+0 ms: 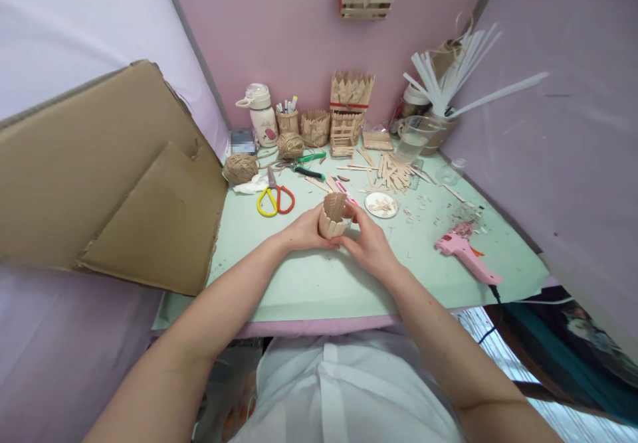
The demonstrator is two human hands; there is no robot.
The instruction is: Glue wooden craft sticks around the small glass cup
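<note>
Between my hands is a small cup faced with pale wooden craft-stick pieces, its brown inside showing at the top. My left hand is wrapped round its left side. With curved fingers and thumb, my right hand grips the right side, where a patch looks bare of sticks. Just behind the cup lies a pink craft knife. A white dish of small wood pieces sits beyond my right hand. Scissors with yellow and red handles rest to the left.
A pink glue gun lies at the right, its cord running over the edge. Craft sticks are heaped behind the dish. Twine balls, green-handled pliers and a bottle stand farther back. A cardboard sheet leans at left.
</note>
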